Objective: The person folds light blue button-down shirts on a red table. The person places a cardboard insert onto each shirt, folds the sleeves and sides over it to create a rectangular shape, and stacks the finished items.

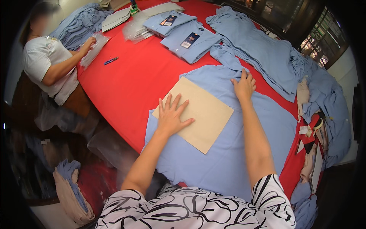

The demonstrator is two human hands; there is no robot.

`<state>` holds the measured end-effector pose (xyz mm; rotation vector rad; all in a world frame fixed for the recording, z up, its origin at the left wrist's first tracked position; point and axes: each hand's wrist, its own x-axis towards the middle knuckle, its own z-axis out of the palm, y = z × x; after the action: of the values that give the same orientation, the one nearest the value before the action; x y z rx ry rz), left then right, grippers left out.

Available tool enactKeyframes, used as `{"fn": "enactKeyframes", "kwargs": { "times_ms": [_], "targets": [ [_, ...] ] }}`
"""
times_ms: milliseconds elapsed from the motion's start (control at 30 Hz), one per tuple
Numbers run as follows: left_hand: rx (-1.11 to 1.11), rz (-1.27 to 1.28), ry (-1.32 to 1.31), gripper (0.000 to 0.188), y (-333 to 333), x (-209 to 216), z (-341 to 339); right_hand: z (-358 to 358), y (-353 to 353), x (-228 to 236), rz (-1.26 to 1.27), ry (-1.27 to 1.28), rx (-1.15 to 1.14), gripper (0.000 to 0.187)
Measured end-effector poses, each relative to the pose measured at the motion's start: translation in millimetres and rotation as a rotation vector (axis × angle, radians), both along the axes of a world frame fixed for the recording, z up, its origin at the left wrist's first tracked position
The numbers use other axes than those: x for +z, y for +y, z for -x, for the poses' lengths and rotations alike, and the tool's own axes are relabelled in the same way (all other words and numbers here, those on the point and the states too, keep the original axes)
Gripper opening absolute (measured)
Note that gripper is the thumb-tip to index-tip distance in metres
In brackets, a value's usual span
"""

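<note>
A light-blue shirt (198, 168) lies spread on the red-covered table in front of me. On top of it rests a flat beige sheet of card (207, 118), set at a slant. My left hand (173, 116) is laid flat on the card's left part, fingers spread. My right hand (245, 86) is beyond the card's upper right side, on the shirt's far part where the cloth bunches. Its fingers are apart and the fingertips touch the fabric.
Folded blue shirts with dark tags (190, 42) sit beyond the card. Loose blue shirts (255, 45) are heaped at far right. A blue pen (111, 60) lies on the red cloth (118, 91). At left, a co-worker (53, 65) handles a clear plastic bag (95, 49). A tape roll (318, 124) is at right.
</note>
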<state>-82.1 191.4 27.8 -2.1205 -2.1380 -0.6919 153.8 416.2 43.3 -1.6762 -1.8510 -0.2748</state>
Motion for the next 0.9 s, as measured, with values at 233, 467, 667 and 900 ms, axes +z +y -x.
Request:
{"fn": "enactKeyframes", "kwargs": {
  "times_ms": [233, 467, 667, 900],
  "targets": [
    [0.028, 0.028, -0.046, 0.075, -6, -1, 1, 16, -62, 126, 0.703, 0.196, 1.024, 0.035],
    [0.018, 0.061, -0.007, 0.065, 3, -13, 6, 71, -89, 17, 0.512, 0.039, 0.725, 0.061],
    [-0.049, -0.209, -0.209, 0.074, -2, -12, 2, 95, -161, 16, 0.768, -0.028, 0.938, 0.055],
    [-0.136, -0.103, -0.052, 0.063, -12, 0, 4, -94, -129, 26, 0.209, -0.051, 0.328, 0.056]
  ]
}}
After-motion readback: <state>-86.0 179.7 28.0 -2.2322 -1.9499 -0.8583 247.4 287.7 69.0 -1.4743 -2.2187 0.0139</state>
